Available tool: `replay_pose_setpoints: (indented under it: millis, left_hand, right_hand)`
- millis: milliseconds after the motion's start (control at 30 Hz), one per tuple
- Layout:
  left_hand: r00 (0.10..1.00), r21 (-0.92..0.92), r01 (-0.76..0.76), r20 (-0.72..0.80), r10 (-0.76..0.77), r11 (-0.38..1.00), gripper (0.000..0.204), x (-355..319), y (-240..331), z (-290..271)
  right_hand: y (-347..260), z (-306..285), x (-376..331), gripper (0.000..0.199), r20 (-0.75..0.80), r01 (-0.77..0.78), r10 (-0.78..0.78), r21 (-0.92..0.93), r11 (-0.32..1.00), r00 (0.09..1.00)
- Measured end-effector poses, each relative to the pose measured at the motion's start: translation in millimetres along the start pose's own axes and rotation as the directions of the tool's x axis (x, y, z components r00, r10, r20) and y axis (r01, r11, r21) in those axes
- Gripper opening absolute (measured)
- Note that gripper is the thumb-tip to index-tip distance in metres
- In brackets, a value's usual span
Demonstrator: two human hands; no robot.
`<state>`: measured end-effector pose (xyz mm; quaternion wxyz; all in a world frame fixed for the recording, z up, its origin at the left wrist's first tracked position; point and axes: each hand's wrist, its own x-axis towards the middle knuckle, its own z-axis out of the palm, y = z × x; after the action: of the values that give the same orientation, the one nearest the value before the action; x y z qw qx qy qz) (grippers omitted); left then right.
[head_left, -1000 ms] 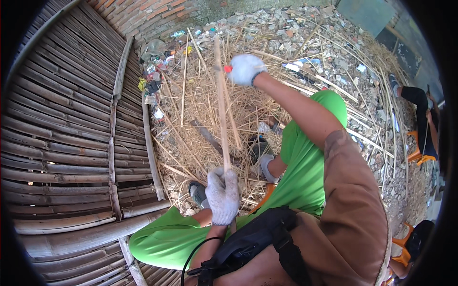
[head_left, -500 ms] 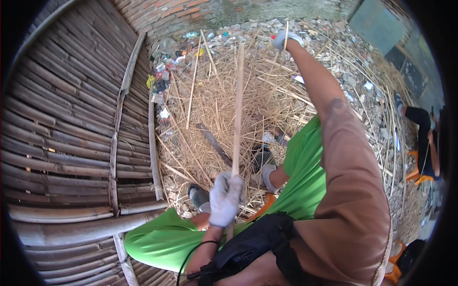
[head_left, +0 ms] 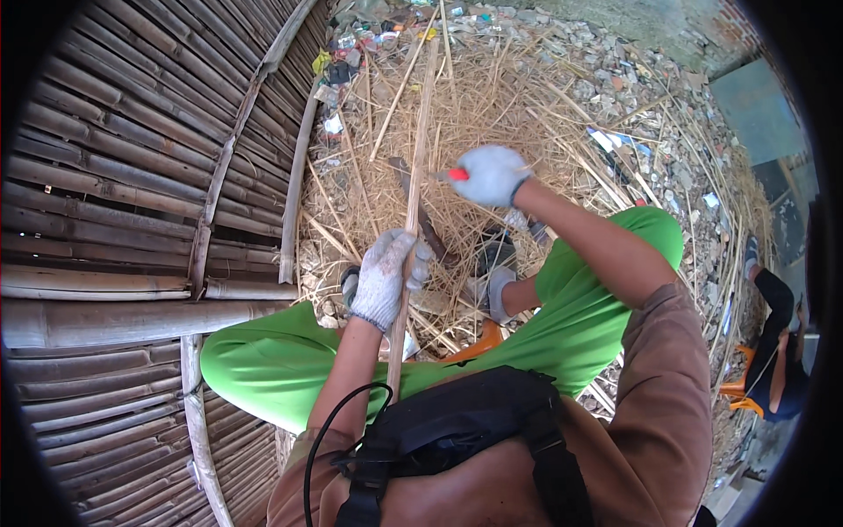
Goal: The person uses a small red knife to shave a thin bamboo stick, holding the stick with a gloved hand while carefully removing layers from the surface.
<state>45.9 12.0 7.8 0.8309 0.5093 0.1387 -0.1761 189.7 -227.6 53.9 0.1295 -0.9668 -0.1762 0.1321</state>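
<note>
My left hand (head_left: 386, 272), in a white knit glove, is wrapped round a long pale bamboo strip (head_left: 421, 149). The strip runs from my lap away toward the far litter, tilted slightly right at its far end. My right hand (head_left: 492, 174), gloved too, is closed round a red-handled knife (head_left: 457, 175), of which little shows beyond the fist. A faint grey blade points left at the strip, just past my left hand; whether it touches cannot be made out. Below the strip lies a dark stick (head_left: 430, 230) on the shavings.
Bamboo shavings (head_left: 492, 97) cover the ground among stones and litter. A bamboo slat wall (head_left: 114, 184) stands close on my left. Several long strips (head_left: 694, 211) lie to the right. Beyond them a person (head_left: 777, 342) sits on an orange stool (head_left: 742, 382).
My right hand has come back from far out to near the strip, and the thin strip by it no longer shows there. My left hand has moved slightly farther up in view.
</note>
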Motion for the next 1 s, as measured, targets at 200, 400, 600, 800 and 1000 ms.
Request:
replay_pose_setpoints:
  millis: [200,400,600,800,1000]
  left_hand:
    - [0.997,0.055,-0.037,-0.06,0.04,0.998,0.017,0.9,-2.7,-0.2]
    - [0.989,0.344,-0.048,-0.116,0.093,0.938,0.018,-10.6,-9.5,13.5]
    - [0.994,0.395,-0.057,-0.061,0.088,0.917,0.017,-17.8,-22.7,24.6]
    - [0.983,0.437,-0.078,-0.115,0.141,0.896,0.017,-6.3,-21.8,22.8]
    - [0.978,0.621,-0.089,-0.092,0.185,0.779,0.023,-15.6,-30.9,17.8]
  right_hand:
    - [-58.8,49.2,-20.5,0.041,0.077,0.084,-0.081,-0.038,0.996,0.994]
    - [-50.2,49.8,-13.6,0.035,0.032,-0.027,0.029,-0.046,0.999,0.999]
    - [-20.0,19.3,-7.4,0.037,-0.003,-0.031,0.031,-0.047,0.998,1.0]
    - [-44.6,83.1,-35.9,0.034,-0.035,0.102,-0.103,-0.038,0.994,0.994]
    - [-14.8,51.4,9.6,0.034,-0.073,-0.119,0.121,0.023,0.993,0.99]
